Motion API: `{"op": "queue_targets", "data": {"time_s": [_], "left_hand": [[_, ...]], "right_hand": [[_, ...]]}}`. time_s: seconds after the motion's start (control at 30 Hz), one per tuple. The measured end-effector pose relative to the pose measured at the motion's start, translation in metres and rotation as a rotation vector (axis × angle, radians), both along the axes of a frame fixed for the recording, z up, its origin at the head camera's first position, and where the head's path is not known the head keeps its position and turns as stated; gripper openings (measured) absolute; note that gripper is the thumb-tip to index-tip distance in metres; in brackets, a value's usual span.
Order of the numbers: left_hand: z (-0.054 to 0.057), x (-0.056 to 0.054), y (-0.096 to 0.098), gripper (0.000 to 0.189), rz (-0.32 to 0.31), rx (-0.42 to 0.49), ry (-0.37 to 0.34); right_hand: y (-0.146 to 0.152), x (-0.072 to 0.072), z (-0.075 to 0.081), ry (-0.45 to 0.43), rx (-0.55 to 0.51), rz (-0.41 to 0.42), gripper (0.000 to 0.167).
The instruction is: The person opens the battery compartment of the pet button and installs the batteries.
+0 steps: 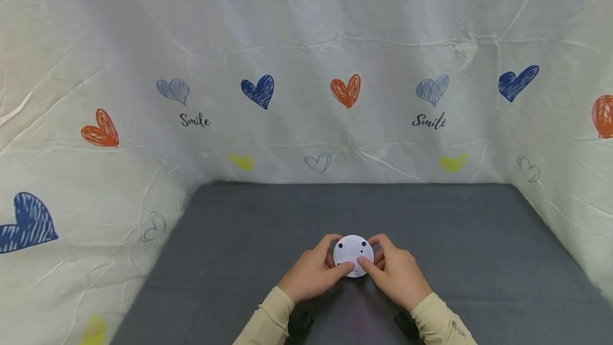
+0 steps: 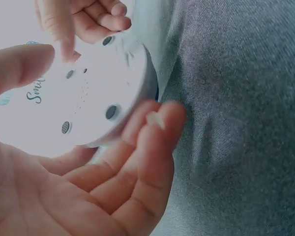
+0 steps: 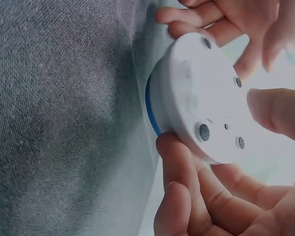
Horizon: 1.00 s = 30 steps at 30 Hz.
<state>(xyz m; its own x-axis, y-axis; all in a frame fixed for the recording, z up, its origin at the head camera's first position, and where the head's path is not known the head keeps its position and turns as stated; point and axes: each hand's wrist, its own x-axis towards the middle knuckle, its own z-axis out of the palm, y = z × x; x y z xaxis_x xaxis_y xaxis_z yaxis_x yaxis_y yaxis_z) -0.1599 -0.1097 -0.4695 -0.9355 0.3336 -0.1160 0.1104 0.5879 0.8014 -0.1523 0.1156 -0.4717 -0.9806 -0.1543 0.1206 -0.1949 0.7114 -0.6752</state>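
Note:
A round white device (image 1: 353, 252) is held up over the grey cloth, its underside facing the head camera. That face carries a cluster of small holes and dark round feet. From the left, my left hand (image 1: 313, 273) grips its edge with curled fingers, the thumb over the lower face. My right hand (image 1: 401, 274) grips the opposite edge, its thumb close to the left one. A blue band runs along the far side of the device (image 3: 206, 93) in the right wrist view. In the left wrist view the device (image 2: 123, 73) rests against the left fingers.
A dark grey cloth (image 1: 239, 228) covers the table. White sheeting (image 1: 297, 126) printed with hearts and "Smile" stands behind it and at both sides. Dark objects (image 1: 300, 323) show beside the wrists at the near edge.

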Motion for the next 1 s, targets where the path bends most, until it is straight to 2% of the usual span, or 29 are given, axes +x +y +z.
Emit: {"op": "queue_targets", "data": {"time_s": [0.1, 0.27, 0.37, 0.47, 0.6, 0.7, 0.87, 1.0], "left_hand": [[0.002, 0.001, -0.001, 0.080, 0.025, 0.030, -0.043], [0.005, 0.000, 0.003, 0.070, 0.074, 0.071, -0.020], [0.005, -0.002, 0.007, 0.063, 0.069, 0.069, -0.003], [0.001, -0.006, 0.010, 0.067, 0.040, 0.046, 0.003], [-0.007, -0.010, 0.015, 0.083, 0.014, -0.039, 0.032], [-0.011, -0.013, 0.019, 0.088, 0.007, -0.143, 0.082], [-0.018, -0.011, 0.020, 0.076, 0.008, -0.321, 0.233], [-0.024, -0.006, 0.020, 0.070, 0.013, -0.425, 0.345]], "right_hand": [[-0.001, 0.000, 0.001, -0.014, -0.022, -0.003, 0.032], [0.001, 0.000, 0.003, 0.002, -0.049, -0.021, 0.031], [0.005, 0.001, 0.003, -0.019, -0.060, -0.020, 0.033], [0.008, 0.001, 0.000, -0.054, -0.055, -0.009, 0.039], [0.011, 0.001, -0.007, -0.035, -0.004, -0.003, 0.050], [0.010, 0.001, -0.013, -0.001, 0.064, -0.012, 0.057], [0.000, 0.000, -0.026, 0.066, 0.175, 0.030, 0.060], [-0.008, -0.001, -0.034, 0.106, 0.206, 0.057, 0.058]]}}
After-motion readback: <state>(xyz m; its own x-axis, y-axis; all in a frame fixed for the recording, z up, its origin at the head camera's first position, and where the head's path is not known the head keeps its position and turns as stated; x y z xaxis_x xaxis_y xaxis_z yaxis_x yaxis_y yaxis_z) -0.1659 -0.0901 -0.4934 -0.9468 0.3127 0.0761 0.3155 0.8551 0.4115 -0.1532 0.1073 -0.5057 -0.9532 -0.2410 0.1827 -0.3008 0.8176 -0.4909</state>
